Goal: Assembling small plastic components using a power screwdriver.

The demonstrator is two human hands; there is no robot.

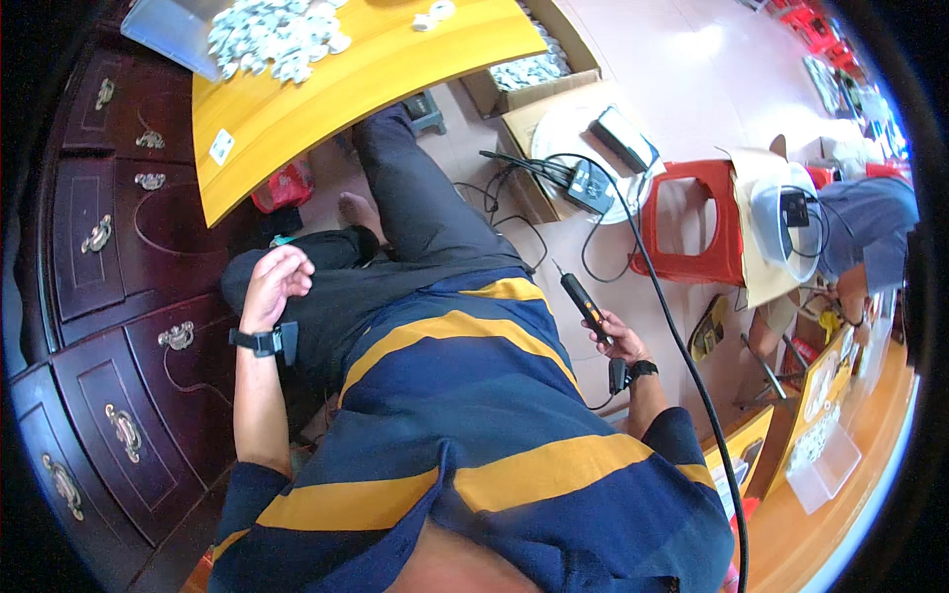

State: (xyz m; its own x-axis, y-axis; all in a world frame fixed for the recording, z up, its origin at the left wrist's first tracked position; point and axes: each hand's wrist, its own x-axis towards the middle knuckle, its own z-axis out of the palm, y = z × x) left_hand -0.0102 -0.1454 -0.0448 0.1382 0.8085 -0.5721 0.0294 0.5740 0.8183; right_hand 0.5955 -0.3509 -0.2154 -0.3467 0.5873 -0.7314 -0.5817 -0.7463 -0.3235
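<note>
My right hand (621, 341) is closed round a slim black electric screwdriver (583, 304), its thin bit pointing up and away from me. Over my left thigh hovers my left hand (280, 282), fingers loosely bent and apart from the thumb, with nothing visible in it. Ahead of that hand is the yellow wooden table (395, 54). A heap of small white-and-grey parts (272, 40) lies on it beside a clear plastic bin (163, 35). A few more parts (433, 14) sit apart at the far edge, and a small white square piece (221, 146) lies near the left corner.
Dark drawers (124, 425) line my left side. A cardboard box of parts (534, 74) stands beyond the table. To the right, a black power adapter (590, 186) with cables rests by a red stool (692, 222). A black cable (682, 346) runs past my right arm; another person (865, 237) sits farther right.
</note>
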